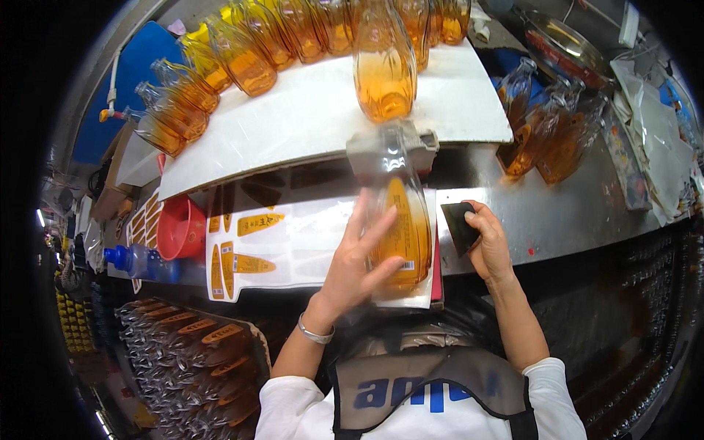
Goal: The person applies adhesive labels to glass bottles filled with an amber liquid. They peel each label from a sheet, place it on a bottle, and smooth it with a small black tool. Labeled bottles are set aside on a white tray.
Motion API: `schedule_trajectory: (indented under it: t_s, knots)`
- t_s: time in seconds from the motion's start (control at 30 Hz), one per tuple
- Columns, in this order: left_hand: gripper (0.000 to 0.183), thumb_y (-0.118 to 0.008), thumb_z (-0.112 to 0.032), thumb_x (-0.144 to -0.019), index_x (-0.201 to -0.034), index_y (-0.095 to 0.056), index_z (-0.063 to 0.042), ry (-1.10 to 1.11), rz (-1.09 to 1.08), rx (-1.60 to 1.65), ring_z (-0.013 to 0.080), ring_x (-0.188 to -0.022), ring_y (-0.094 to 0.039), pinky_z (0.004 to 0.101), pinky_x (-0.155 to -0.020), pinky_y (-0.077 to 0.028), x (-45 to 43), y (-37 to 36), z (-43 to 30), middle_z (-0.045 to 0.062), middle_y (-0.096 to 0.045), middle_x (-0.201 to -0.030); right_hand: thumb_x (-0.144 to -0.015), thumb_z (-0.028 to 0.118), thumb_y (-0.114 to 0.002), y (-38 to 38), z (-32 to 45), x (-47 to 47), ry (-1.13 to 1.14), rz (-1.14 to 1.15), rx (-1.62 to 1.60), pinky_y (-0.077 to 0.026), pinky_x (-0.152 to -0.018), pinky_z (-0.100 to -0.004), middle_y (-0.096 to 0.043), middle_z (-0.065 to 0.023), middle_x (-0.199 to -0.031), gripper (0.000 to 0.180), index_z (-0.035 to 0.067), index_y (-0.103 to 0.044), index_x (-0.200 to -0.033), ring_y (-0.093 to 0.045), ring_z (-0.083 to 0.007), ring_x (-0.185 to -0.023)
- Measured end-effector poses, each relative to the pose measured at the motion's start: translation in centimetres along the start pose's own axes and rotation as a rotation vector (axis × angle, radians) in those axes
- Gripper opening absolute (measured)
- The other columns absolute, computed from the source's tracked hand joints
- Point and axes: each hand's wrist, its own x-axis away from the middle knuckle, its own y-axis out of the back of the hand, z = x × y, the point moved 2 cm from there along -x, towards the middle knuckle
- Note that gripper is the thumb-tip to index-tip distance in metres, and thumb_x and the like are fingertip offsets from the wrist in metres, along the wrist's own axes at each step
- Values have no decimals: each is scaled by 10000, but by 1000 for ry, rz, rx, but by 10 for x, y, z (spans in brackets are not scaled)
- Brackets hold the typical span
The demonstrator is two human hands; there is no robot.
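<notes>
A clear glass bottle (416, 231) with amber colouring at its lower part lies before me, its neck towards a grey padded rest (360, 149). It bears a long pointed amber label (395, 199) with writing. My left hand (352, 264) lies over the bottle's left side with its fingers spread, not wrapped around it; motion blurs the fingertips. To the right, my right hand (489, 242) pinches a thin dark scraper blade (457, 226) between thumb and fingers, apart from the bottle. A white label sheet (308, 247) with several amber labels spreads to the left.
Several amber bottles (242, 60) stand along a raised white board (297, 110). More labelled bottles (555, 143) cluster at the right on the metal table (594, 214). A red plastic container (181, 226) and a blue-capped bottle (140, 263) occupy the left. Packed bottles (192, 363) fill the lower left.
</notes>
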Motion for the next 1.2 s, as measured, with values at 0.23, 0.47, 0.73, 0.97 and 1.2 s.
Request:
schedule_trajectory:
  t_s: [0.23, 0.47, 0.73, 0.97, 1.2]
  knots:
    - [701, -810, -189, -867, -1502, -532, -88, 22, 8, 36, 418, -1545, -258, 454, -1220, -300, 1, 0, 0, 282, -191, -1677, -935, 57, -649, -34, 39, -21, 348, 177, 315, -489, -972, -271, -671, -77, -1193, 363, -5, -611, -1290, -619, -141, -1095]
    - [708, -816, -176, -852, -1496, -537, -82, 19, 6, 48, 421, -1538, -274, 458, -1218, -304, 2, 1, 0, 285, -197, -1674, -928, 33, -637, -121, 89, -28, 799, 401, 1105, -572, -855, -308, -711, -142, -1105, 315, -15, -665, -1238, -707, -209, -951]
    - [769, -804, -257, -885, -1553, -459, -96, -9, 9, 10, 398, -1539, -282, 468, -1217, -315, 6, -3, 10, 240, -174, -1695, -863, -33, -691, -110, 72, -32, 1029, 346, 1244, -581, -842, -389, -729, -154, -1068, 309, 14, -704, -1168, -702, -296, -955]
    - [722, -562, -340, -1060, -1632, -231, -49, 165, -326, 558, 347, -1520, -337, 477, -1197, -359, 26, 13, 32, 176, -227, -1693, -818, 150, -730, -142, 49, 82, 1347, 693, 1171, -564, -769, -352, -744, -35, -1036, 192, 118, -761, -1005, -694, -205, -871]
    - [634, -514, -314, -1077, -1604, -301, -33, 196, -310, 578, 352, -1483, -400, 457, -1169, -415, 28, 13, 28, 191, -302, -1656, -713, 94, -780, -110, 37, 78, 1077, 651, 1217, -563, -755, -388, -650, -90, -880, 294, 42, -685, -986, -656, -264, -815]
